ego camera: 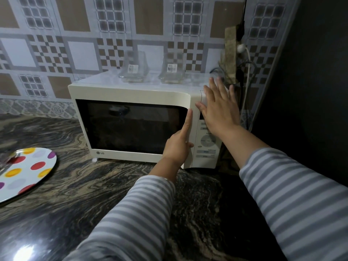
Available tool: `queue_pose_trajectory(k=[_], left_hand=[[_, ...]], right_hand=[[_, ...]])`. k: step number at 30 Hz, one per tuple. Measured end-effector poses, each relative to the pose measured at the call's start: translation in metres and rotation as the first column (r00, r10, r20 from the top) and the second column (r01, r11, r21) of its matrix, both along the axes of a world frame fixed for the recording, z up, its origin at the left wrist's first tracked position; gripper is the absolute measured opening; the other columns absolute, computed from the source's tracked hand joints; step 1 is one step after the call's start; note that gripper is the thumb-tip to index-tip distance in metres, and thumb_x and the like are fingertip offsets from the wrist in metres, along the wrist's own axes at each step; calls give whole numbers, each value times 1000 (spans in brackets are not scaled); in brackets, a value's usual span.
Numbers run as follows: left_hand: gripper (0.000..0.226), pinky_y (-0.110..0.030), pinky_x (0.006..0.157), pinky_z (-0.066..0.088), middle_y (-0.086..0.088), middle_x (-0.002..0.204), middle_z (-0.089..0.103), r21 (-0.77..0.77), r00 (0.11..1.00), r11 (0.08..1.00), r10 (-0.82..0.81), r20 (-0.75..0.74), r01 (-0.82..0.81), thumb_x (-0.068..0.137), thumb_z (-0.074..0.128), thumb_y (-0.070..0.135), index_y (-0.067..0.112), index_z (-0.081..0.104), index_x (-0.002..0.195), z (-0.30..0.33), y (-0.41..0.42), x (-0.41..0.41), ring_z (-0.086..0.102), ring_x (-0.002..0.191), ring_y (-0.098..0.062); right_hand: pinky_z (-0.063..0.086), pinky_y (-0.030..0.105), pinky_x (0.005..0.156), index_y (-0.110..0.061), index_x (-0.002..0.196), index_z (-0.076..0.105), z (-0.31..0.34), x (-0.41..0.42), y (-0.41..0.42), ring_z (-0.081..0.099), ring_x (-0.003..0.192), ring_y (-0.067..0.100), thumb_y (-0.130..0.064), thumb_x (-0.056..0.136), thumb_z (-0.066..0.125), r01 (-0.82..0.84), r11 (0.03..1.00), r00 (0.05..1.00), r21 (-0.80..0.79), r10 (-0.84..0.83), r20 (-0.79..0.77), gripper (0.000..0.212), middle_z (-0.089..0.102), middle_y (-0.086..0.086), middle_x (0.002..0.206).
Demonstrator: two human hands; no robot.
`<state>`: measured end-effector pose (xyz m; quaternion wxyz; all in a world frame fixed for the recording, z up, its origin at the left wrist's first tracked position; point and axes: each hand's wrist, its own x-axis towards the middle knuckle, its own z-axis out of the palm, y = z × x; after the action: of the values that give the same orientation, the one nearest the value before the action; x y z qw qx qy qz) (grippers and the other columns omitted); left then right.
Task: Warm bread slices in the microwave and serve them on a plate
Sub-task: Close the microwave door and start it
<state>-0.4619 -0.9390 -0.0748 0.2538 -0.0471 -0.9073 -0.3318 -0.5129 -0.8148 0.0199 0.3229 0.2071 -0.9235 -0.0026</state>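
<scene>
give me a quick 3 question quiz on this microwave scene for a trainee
1. True or false: the microwave door is shut.
2. Which hand lies flat with fingers spread against the microwave's top right corner? A) left hand B) right hand
3. Fill in: the spotted plate lies on the counter to the ____ of the microwave.

Key
1. True; the left hand's fingers lie along the door's right edge.
2. B
3. left; two clear glass containers stand on top of the microwave.
</scene>
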Motion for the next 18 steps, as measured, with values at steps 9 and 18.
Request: queue_pose_trajectory(k=[9,18], left_hand=[[101,-50,86,49,-13,131,43,-21,995,999,47,88,-46,88,51,5,44,-23,144,-48,17,45,50,109,-32],[58,-47,119,-2,3,161,12,-387,878,918,252,408,-84,99,27,48,32,14,153,-116,33,73,1,149,-16]], right_hand=[[0,57,115,-24,154,9,-112,55,22,-1,148,30,-52,95,15,-63,987,990,-150,81,116,65,2,16,160],[11,51,118,-36,152,-3,-181,63,36,5,147,33,-40,99,35,154,967,916,-204,-63,396,65,-6,16,160]])
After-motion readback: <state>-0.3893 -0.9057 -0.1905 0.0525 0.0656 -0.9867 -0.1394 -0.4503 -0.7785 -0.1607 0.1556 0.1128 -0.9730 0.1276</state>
